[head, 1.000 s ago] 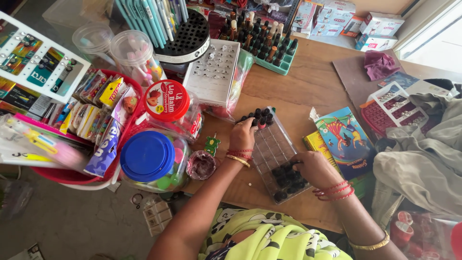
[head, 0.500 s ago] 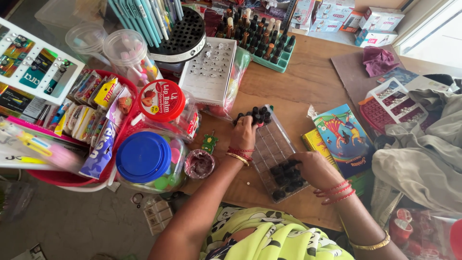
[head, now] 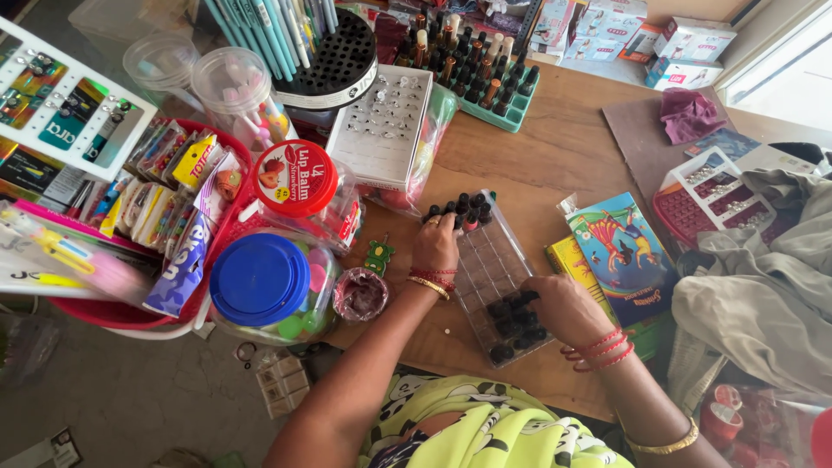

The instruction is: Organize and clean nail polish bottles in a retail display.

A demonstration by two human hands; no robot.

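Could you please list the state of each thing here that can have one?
Clear compartment tray: flat on table, partly filled, bottles at both ends.
Left hand: resting on tray's far end.
Right hand: over near bottles.
Blue-lidded jar: closed.
Red-lidded jar: closed.

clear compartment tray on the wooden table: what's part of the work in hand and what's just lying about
In hand:
clear plastic compartment tray
small dark-capped bottles
left hand
right hand

Lying about:
blue-lidded clear jar
red-lidded jar
colourful picture book
green rack of bottles
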